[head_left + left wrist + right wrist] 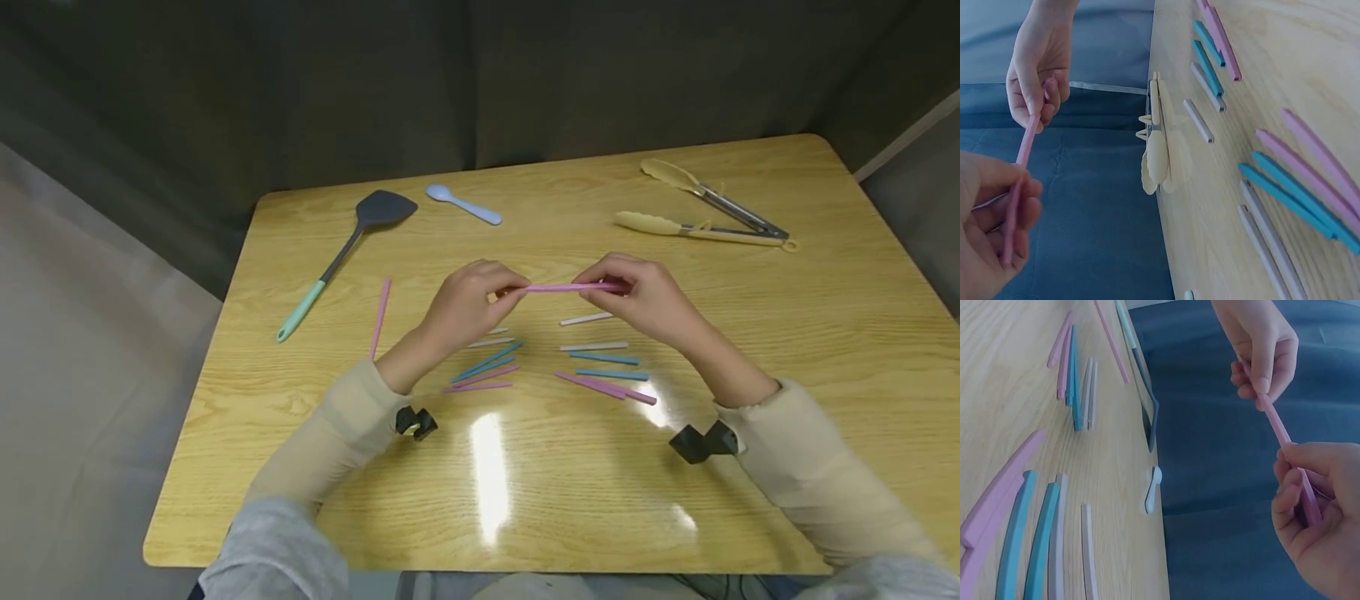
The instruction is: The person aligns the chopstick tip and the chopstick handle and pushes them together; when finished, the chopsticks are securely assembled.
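1 pink stick [551, 288] is pinched by the left hand [471, 298] and right hand [647, 295]; probably light and stiff, it is best held near its 2 ends.

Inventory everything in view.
Table: one, yellowish, centre
Held stick: one, pink, above table
Lone stick: one, pink, left side
Grouped sticks: twelve, pink, blue and white (four each), two central groups
Spatula: one, grey and green, far left
Spoon: one, light blue, far edge
Tongs: one, yellow and metallic, far right
Backdrop: one, dark, behind table
Wrist devices: two, black, at wrists
Sleeves: two, beige, forearms
Left hand, right hand: one each, on held stick
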Demonstrator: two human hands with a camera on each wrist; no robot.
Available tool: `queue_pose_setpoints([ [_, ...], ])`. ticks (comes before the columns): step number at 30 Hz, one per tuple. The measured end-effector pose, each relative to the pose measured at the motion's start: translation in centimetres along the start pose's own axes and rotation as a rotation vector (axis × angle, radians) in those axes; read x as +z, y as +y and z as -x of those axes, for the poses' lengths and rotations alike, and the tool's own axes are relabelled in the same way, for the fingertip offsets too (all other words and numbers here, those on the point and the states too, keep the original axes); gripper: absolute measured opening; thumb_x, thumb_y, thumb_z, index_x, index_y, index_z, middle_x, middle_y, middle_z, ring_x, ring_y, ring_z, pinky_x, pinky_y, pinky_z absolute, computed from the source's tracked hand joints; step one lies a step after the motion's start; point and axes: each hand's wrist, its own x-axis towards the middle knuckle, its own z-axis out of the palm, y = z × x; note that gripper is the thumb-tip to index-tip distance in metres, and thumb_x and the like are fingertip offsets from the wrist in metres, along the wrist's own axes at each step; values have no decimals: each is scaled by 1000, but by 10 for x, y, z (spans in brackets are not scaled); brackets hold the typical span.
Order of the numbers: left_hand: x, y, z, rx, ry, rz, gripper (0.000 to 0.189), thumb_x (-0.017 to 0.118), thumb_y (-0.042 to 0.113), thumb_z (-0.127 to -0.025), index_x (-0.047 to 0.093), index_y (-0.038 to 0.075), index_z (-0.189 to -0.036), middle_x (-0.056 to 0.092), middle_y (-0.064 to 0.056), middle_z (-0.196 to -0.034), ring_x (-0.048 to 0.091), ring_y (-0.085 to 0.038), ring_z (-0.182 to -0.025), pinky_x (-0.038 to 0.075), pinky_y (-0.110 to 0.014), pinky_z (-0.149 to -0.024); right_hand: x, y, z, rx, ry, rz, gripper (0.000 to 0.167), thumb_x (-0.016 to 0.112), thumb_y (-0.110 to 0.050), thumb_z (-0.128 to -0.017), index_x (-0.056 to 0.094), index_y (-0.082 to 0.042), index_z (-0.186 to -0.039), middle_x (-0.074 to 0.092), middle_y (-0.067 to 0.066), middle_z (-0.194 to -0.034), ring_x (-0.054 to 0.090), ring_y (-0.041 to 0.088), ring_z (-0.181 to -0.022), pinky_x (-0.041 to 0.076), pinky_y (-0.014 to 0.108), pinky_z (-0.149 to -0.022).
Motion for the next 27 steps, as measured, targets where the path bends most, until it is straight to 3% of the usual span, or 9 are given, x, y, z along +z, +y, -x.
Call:
queue_pose_setpoints([
  [6,-3,1,0,22,-115,-201,13,61,16,-86,70,10,-93,65,-1,-90,55,-16,-84,44,-25,-75,-1,2,-1,44,-47,-19,14,61,-7,-85,67,-4,-97,62,8,-87,53,7,-68,44,17,-56],
  [10,-4,-1,4,28,-142,-228,13,60,15,-86,69,8,-92,62,-3,-88,54,-16,-82,44,-24,-72,1,5,-1,66,-82,-56,18,58,-9,-87,64,-2,-102,62,10,-88,56,10,-69,47,21,-57],
  [13,-6,-7,11,-11,-139,-223,12,60,13,-86,69,7,-92,62,-3,-88,55,-17,-81,45,-23,-70,0,13,-1,79,-93,-59,25,54,-14,-90,60,-3,-112,62,11,-92,57,11,-71,48,22,-60],
  [17,-12,-22,24,-134,-124,-211,10,61,11,-85,67,6,-92,61,-4,-86,55,-16,-78,46,-24,-65,-3,31,0,114,-85,-19,31,47,-21,-94,55,-6,-119,61,12,-95,56,15,-75,46,23,-60],
  [23,-27,-51,52,-406,-113,-192,14,60,12,-86,64,3,-95,61,-7,-84,57,-18,-72,49,-33,-66,-7,54,3,228,-105,42,31,49,-25,-93,59,-3,-112,61,14,-97,55,22,-81,44,27,-64],
  [27,-40,-72,73,-542,-110,-175,18,57,12,-87,62,-2,-98,62,-13,-87,59,-24,-75,49,-34,-63,-10,64,6,241,-154,84,32,49,-24,-93,59,1,-111,59,16,-100,54,25,-85,44,35,-71],
])
